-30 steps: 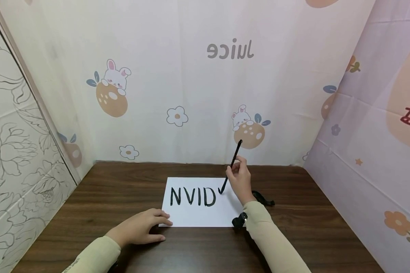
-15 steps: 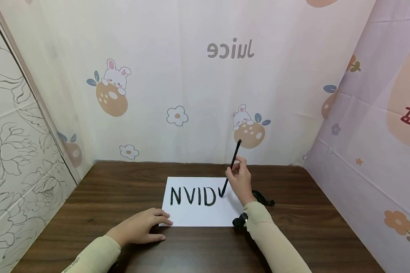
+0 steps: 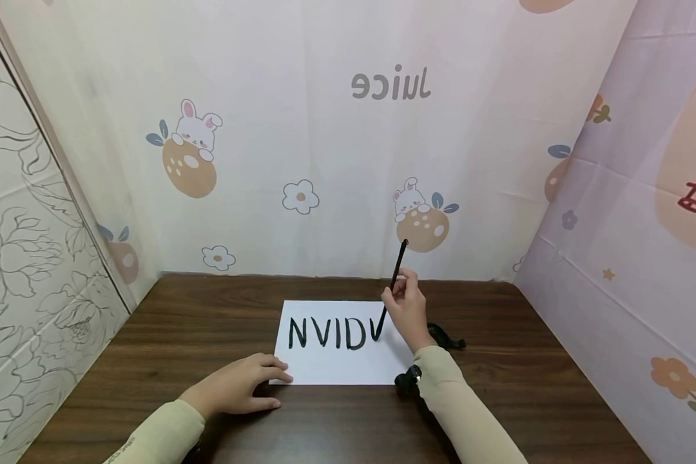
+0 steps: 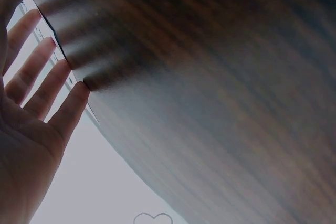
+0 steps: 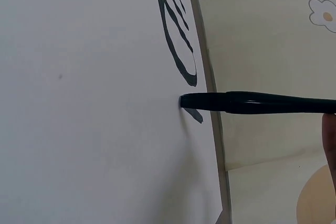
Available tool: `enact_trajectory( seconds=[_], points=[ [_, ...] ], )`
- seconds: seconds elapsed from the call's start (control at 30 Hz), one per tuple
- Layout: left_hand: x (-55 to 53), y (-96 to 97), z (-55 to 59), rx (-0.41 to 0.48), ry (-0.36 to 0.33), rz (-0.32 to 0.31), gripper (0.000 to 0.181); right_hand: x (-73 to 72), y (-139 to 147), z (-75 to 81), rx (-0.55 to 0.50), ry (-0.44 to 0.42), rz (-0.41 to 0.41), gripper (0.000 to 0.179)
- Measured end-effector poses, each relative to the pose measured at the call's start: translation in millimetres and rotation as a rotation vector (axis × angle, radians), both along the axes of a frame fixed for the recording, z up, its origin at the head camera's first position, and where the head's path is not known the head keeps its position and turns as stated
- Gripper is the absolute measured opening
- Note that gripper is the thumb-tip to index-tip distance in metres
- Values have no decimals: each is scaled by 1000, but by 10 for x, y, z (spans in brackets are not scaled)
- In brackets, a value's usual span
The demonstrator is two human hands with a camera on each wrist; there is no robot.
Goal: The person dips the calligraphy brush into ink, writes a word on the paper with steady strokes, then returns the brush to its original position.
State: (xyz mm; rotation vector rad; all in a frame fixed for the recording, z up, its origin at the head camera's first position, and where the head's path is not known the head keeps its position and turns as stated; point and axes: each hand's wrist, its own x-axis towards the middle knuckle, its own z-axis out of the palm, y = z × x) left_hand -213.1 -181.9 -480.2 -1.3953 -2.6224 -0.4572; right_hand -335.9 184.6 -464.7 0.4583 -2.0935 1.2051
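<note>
My right hand [image 3: 407, 310] pinches a slim black writing brush [image 3: 399, 261], held upright with a slight tilt. The brush's dark tip [image 5: 189, 101] meets the white paper [image 3: 339, 370] at the foot of a fresh black stroke [image 3: 374, 327]. To the left of that stroke, large black letters [image 3: 327, 334] read "NVID". In the right wrist view only a fingertip [image 5: 329, 140] shows beside the handle. My left hand [image 3: 238, 385] rests at the paper's lower left corner, fingers spread and relaxed, its fingertips over the sheet's edge and its thumb on the table.
The dark wooden table [image 3: 209, 322] runs back to a printed curtain [image 3: 325, 142], with more patterned cloth at both sides. A black curved object [image 3: 445, 336] lies right of the paper, partly behind my right hand. A small black camera [image 3: 407, 379] sits at my right wrist.
The brush tip has moved down the paper, drawing the slanting stroke after the "D" longer. My right hand has shifted down slightly; the left hand has stayed in place.
</note>
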Motion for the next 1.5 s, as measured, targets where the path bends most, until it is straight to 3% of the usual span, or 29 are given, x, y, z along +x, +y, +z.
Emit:
enact_trajectory(
  seconds=[0.6,1.5],
  points=[
    [12,2,7,0,6,4,33,68,1,2,19,-53,-16,42],
    [10,-3,2,9,11,-5,33,181,-25,59,50,-54,15,40]
  ],
)
